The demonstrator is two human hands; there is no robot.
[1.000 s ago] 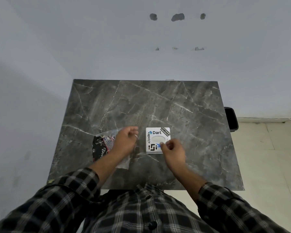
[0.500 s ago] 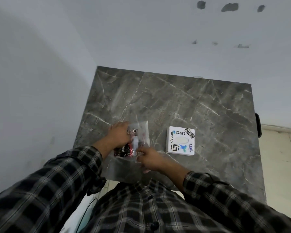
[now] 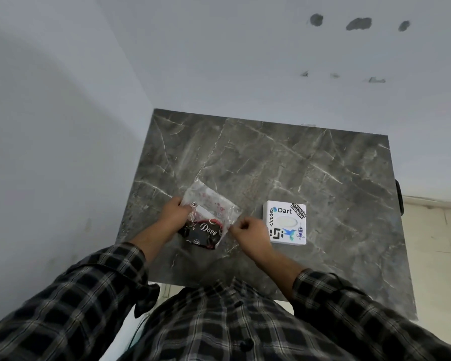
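A clear plastic bag (image 3: pixel 211 204) lies on the dark marble table (image 3: pixel 284 165), with black stickers inside, one reading "Dove" (image 3: pixel 206 230). My left hand (image 3: pixel 173 216) grips the bag's left edge. My right hand (image 3: pixel 249 230) pinches the bag's right edge near its lower corner. To the right of the bag a white square box (image 3: pixel 284 223) lies flat, covered with stickers such as "Dart" and "code". Neither hand touches the box.
The table stands in a corner, with a grey wall (image 3: pixel 63 126) to the left and behind. A dark object (image 3: pixel 399 196) sticks out past the table's right edge. Pale floor tiles (image 3: pixel 438 256) lie to the right.
My right hand left the white box and moved left to the plastic bag. Both hands now hold the bag by its edges. The camera view has shifted left.
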